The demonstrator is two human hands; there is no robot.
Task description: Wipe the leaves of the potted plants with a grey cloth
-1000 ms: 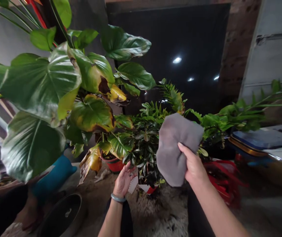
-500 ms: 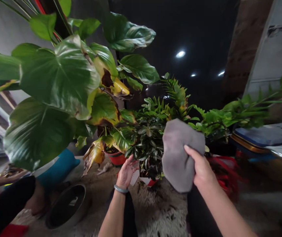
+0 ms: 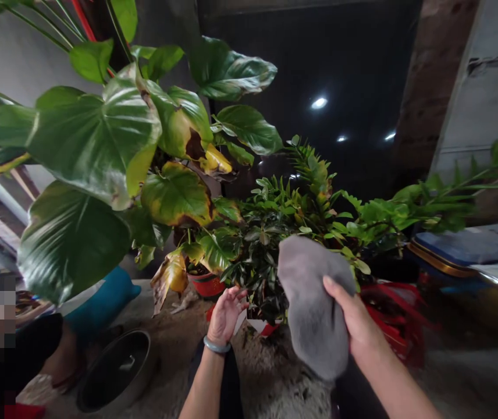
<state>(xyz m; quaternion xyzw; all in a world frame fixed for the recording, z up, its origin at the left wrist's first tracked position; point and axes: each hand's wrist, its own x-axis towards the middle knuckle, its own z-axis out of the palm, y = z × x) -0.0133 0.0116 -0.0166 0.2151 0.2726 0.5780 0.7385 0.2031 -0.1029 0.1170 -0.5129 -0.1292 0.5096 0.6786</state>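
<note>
My right hand [image 3: 356,326] grips a grey cloth [image 3: 312,302], which hangs in front of a small dark-leaved potted plant [image 3: 262,256]. My left hand [image 3: 226,313], with a bracelet on the wrist, is open with fingers spread and reaches up under that plant's lower leaves. The plant stands in a white and red pot [image 3: 260,327] on the floor.
A big-leaved plant [image 3: 100,151] with yellowing leaves fills the left, in a red pot [image 3: 207,285]. A feathery green plant [image 3: 406,212] stretches right above a red basket [image 3: 388,314]. A dark round bowl [image 3: 116,372] lies lower left beside another person's leg [image 3: 22,366]. A blue tray [image 3: 467,247] sits right.
My right hand has lowered the grey cloth and pulled it a little towards me. My left hand's fingers have spread under the small plant's leaves. The view has shifted slightly.
</note>
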